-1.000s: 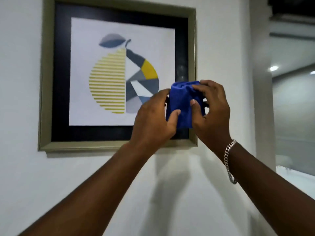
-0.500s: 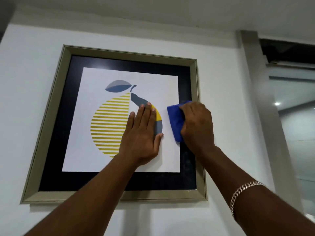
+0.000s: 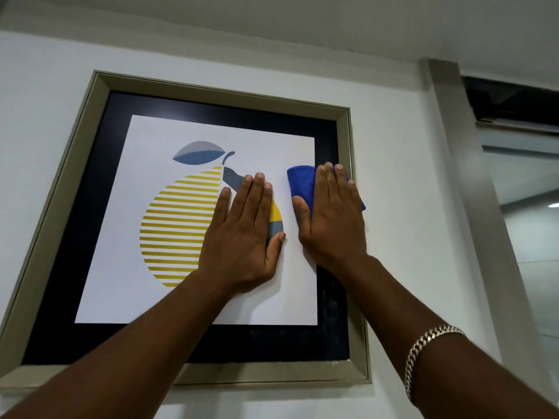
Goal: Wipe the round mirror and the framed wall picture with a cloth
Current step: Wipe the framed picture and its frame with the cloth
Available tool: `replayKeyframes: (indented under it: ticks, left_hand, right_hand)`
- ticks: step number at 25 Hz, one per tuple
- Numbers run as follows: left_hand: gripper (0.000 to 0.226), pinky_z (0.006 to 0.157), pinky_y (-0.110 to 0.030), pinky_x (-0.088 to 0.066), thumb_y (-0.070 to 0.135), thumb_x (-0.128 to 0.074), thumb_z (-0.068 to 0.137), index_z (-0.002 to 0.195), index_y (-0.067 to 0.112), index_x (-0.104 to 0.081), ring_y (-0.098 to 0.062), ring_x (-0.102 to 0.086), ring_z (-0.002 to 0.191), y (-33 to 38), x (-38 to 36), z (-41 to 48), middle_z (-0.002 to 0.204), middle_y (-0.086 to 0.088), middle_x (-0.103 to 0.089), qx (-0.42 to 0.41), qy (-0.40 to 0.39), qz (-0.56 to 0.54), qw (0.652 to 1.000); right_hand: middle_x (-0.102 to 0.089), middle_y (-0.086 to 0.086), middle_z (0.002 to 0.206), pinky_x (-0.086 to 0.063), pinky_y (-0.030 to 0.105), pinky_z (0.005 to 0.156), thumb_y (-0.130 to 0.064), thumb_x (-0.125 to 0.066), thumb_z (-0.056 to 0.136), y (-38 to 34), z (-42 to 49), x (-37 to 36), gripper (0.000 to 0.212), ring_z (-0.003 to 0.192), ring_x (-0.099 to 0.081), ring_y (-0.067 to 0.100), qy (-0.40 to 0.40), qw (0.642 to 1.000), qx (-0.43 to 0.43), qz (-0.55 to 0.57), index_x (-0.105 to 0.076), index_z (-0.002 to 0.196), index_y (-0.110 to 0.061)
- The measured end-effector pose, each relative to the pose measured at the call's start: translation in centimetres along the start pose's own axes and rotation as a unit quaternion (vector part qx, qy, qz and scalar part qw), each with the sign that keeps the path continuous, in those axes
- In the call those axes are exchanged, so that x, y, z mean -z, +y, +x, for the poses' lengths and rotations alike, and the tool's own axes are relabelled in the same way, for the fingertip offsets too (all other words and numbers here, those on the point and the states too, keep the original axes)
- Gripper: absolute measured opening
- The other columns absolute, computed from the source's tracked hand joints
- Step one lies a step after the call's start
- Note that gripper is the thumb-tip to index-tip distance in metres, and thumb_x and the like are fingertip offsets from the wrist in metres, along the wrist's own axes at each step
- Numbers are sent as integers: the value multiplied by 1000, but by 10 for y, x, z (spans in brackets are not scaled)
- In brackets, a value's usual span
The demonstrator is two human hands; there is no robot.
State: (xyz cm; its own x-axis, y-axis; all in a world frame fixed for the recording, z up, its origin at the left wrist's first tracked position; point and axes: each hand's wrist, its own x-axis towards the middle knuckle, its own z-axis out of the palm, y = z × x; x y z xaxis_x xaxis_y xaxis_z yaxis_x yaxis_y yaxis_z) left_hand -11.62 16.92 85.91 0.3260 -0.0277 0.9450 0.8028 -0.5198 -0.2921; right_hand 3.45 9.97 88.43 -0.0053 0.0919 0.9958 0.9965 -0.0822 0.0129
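Note:
The framed wall picture (image 3: 75, 164) hangs on the white wall, with a gold frame, a black border and a print of a striped yellow pear. My left hand (image 3: 242, 234) lies flat on the glass over the pear, fingers spread, holding nothing. My right hand (image 3: 331, 216) presses a folded blue cloth (image 3: 299, 182) flat against the glass at the picture's right side, near the black border. Most of the cloth is hidden under that hand. No round mirror is in view.
A grey pillar or door frame (image 3: 459, 182) runs down the wall just right of the picture. Beyond it is a glass panel (image 3: 526, 225) with reflections of ceiling lights. The ceiling (image 3: 302, 22) is close above the frame.
One second ago both hands held the cloth in front of the picture. Since then the left hand went flat onto the glass, and the right hand pressed the cloth on the glass and slid it upward.

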Motion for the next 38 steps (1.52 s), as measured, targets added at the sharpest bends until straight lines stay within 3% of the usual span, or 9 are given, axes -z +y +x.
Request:
replayKeyframes:
  ticks: [6, 12, 18, 24, 31, 38]
  left_hand:
    - [80, 125, -49, -2, 56, -8, 89, 153, 10, 8, -25, 12, 151, 0, -1, 2, 164, -10, 11, 1, -4, -6, 1000]
    - [80, 124, -51, -5, 56, -7, 89, 153, 9, 5, -26, 9, 152, -2, -3, 1, 165, -10, 8, -1, 8, -10, 1000]
    - [81, 124, -51, -5, 57, -5, 89, 153, 10, 8, -26, 11, 152, -2, -3, 1, 164, -11, 10, -2, 13, -18, 1000]
    - [80, 124, -51, -5, 56, -11, 90, 153, 8, 2, -27, 6, 152, -3, -6, 1, 165, -12, 3, -6, 26, -23, 999]
    - [80, 125, -51, -5, 54, -17, 92, 153, 6, 3, -27, 6, 152, -3, -6, -5, 165, -14, 4, -5, 29, -32, 999]
    - [80, 124, -51, -7, 53, -22, 93, 152, 5, 2, -28, 4, 152, -4, -9, -12, 165, -15, 3, -5, 40, -29, 999]
  right_hand:
    - [-16, 8, 162, -6, 38, 124, -55, -22, 95, 10, -73, -4, 74, 151, -6, 20, 0, 999, 40, -4, -12, 152, -10]
    - [-16, 9, 162, -7, 40, 125, -51, -27, 93, 5, 2, 7, 74, 151, -7, 22, -6, 1000, 29, 7, -12, 152, -9]
    - [-17, 9, 162, -7, 40, 124, -55, -22, 94, 6, -62, -5, 74, 151, -7, 20, -3, 999, 38, -11, -13, 152, -9]
    - [-17, 11, 162, -6, 38, 124, -49, -30, 97, 1, 19, 5, 71, 151, -7, 23, 3, 1000, 13, -3, -13, 152, -8]
    - [-20, 9, 161, -13, 42, 124, -51, -26, 96, 3, -109, -5, 71, 151, -8, 19, -3, 999, 41, -18, -16, 151, -7]
    - [-16, 10, 162, -6, 37, 124, -46, -32, 96, -6, -58, -1, 70, 151, -7, 22, 3, 1000, -11, -6, -14, 151, -6]
